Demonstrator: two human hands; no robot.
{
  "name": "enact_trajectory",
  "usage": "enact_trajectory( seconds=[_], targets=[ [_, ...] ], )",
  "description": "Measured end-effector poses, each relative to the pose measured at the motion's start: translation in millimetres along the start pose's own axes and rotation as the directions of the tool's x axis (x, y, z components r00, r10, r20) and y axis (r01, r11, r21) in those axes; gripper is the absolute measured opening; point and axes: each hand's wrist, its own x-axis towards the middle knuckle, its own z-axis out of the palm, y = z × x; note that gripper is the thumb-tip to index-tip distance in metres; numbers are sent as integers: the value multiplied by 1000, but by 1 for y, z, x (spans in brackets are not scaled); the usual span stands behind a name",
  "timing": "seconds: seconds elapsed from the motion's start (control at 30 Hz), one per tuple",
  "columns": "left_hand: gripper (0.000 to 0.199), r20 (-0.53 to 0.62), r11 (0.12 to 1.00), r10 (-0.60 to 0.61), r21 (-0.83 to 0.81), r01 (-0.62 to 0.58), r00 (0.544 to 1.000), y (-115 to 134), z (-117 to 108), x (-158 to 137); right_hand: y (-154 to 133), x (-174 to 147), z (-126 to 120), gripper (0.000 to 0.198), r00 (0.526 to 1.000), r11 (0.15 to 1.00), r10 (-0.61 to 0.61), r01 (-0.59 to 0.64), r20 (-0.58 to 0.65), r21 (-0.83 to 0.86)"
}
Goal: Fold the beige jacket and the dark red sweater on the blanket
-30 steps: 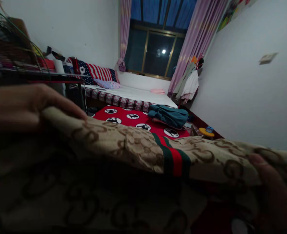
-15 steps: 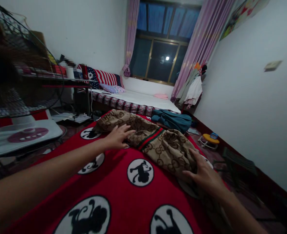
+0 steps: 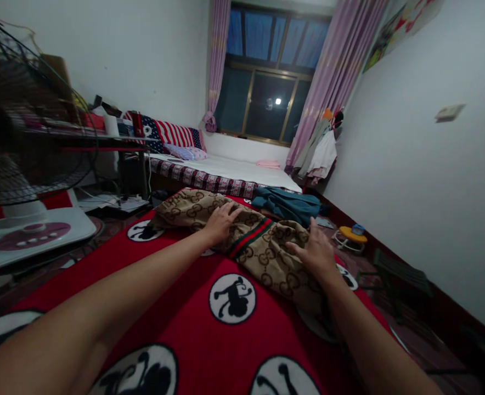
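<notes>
A tan cloth garment (image 3: 263, 258) with a brown letter pattern and a green-red-green stripe lies rumpled across the red bedspread (image 3: 197, 329). My left hand (image 3: 221, 224) rests on its upper middle, left of the stripe, with fingers stretched out. Over the garment's right part is my right hand (image 3: 317, 253), thumb and fingers apart; whether it touches the cloth I cannot tell. The garment's right end is partly hidden behind my right forearm. Just beyond it lies a bunched teal cloth (image 3: 286, 203).
An electric fan (image 3: 28, 126) with a white base stands at the left, before a cluttered desk (image 3: 114, 144). A bed with a white sheet (image 3: 234, 169) is under the window. At the right are a yellow stool (image 3: 351, 235) and a dark folding chair (image 3: 402, 274).
Both hands have moved farther forward over the garment, the left also a little to the right and the right somewhat to the left. The view has shifted slightly.
</notes>
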Motion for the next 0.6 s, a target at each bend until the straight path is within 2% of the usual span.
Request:
enact_trajectory(
  seconds=[0.07,0.13,0.17,0.2,0.23,0.27,0.3,0.33,0.37,0.4,0.43,0.47,0.5,0.53,0.6],
  targets=[
    [74,15,1000,17,18,-18,1000,4,-2,6,-13,7,6,61,989,999,40,-44,143,19],
    [79,33,997,46,54,-48,998,4,-9,9,-28,0,3,36,988,985,-52,27,148,168],
    [82,36,995,64,78,-67,997,2,-14,9,-35,-10,-3,31,984,954,-154,125,88,274],
    [84,34,991,81,103,-84,996,-2,-21,9,-43,-24,-11,28,961,893,-277,259,-4,367],
    [84,27,987,99,126,-102,995,-7,-27,8,-51,-41,-19,28,905,804,-419,406,-71,435],
    [84,20,982,119,146,-121,993,-14,-35,6,-58,-60,-28,27,825,712,-560,530,-84,460],
    [83,21,976,142,161,-144,990,-21,-42,3,-63,-79,-35,25,709,613,-703,641,-51,461],
    [81,38,971,170,165,-174,985,-28,-50,-1,-66,-97,-42,24,561,502,-828,725,19,471],
    [76,81,964,205,156,-215,976,-35,-57,-6,-67,-114,-46,23,429,424,-897,765,107,485],
    [70,154,957,238,133,-259,959,-42,-65,-13,-65,-127,-49,21,330,385,-923,772,200,506],
    [61,243,951,261,103,-292,934,-48,-73,-22,-61,-138,-51,21,277,391,-918,751,284,531],
    [53,333,948,269,75,-309,904,-54,-81,-32,-56,-145,-53,24,273,433,-896,711,350,554],
    [46,411,949,261,54,-309,873,-58,-88,-44,-50,-149,-54,28,309,495,-865,654,394,573],
    [42,472,954,239,49,-296,849,-62,-96,-58,-44,-150,-57,31,369,554,-832,585,414,593],
    [39,535,967,183,55,-250,825,-66,-110,-87,-31,-146,-63,29,522,623,-765,451,378,639]
  ],
)
